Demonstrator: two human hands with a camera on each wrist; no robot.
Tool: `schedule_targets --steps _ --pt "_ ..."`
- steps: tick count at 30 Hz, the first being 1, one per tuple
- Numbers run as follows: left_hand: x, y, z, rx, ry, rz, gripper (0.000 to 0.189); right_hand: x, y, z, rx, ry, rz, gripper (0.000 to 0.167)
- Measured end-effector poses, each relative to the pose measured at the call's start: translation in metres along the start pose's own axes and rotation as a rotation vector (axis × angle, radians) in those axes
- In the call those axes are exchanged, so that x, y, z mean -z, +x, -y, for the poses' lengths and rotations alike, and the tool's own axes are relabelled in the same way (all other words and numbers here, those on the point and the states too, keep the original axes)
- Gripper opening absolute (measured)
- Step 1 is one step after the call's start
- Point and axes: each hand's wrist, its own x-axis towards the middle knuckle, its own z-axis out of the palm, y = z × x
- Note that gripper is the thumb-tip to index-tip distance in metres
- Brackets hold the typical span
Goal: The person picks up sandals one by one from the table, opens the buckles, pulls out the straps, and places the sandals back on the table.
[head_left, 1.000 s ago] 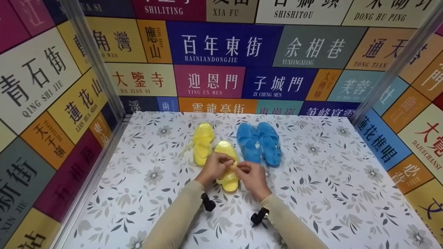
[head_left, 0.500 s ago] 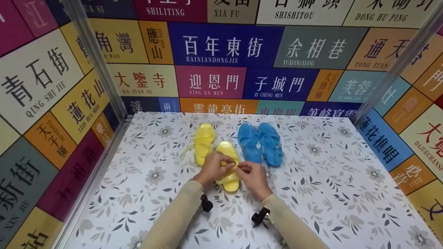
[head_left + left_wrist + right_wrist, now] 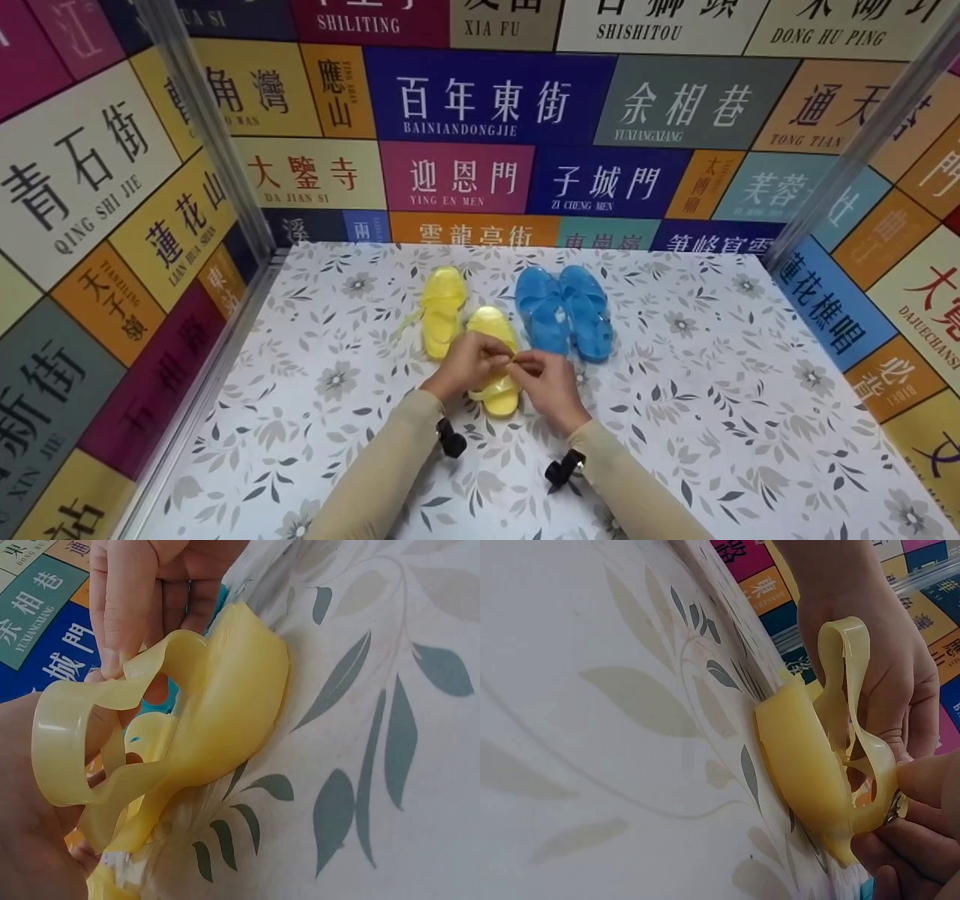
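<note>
Between my two hands, a yellow jelly sandal [image 3: 492, 320] lies sole down on the table, its toe pointing away. My left hand [image 3: 466, 367] curls over its left side, with fingers at the ankle strap [image 3: 64, 742]. From the right, my right hand [image 3: 551, 384] pinches the strap's side between thumb and fingers, at a small metal buckle [image 3: 895, 805]. Fingertips of both hands nearly meet there; the left fingertips are partly hidden behind the strap. A second yellow sandal [image 3: 442, 285] stands just behind and left, its strap hanging loose to the side.
A pair of blue sandals [image 3: 536, 289] sits to the right of the yellow ones, close to my right hand. The white table [image 3: 322, 435] has a leaf and flower print. Walls of coloured Chinese name signs [image 3: 487, 97] and metal posts [image 3: 217, 127] enclose its back and sides.
Left fingers have shifted slightly at the strap, the thumb and fingertips drawing closer to the right hand's. The right hand stays nearly still, and the sandals keep their places.
</note>
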Motion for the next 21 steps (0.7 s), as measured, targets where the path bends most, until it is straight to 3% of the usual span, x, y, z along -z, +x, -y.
schedule_targets --steps 12,17,21 --pt "-0.0069 -0.0003 0.0052 0.004 -0.031 -0.109 0.012 -0.0017 -0.0003 0.0007 -0.029 0.002 -0.013 0.019" --pt "-0.0083 -0.0001 0.0035 -0.013 0.025 -0.136 0.01 -0.0011 0.0 0.0003 -0.018 -0.013 -0.021 0.019" --pt "-0.006 -0.0001 -0.0008 -0.015 0.115 -0.112 0.01 0.0008 0.0009 -0.0001 -0.003 -0.023 -0.008 0.019"
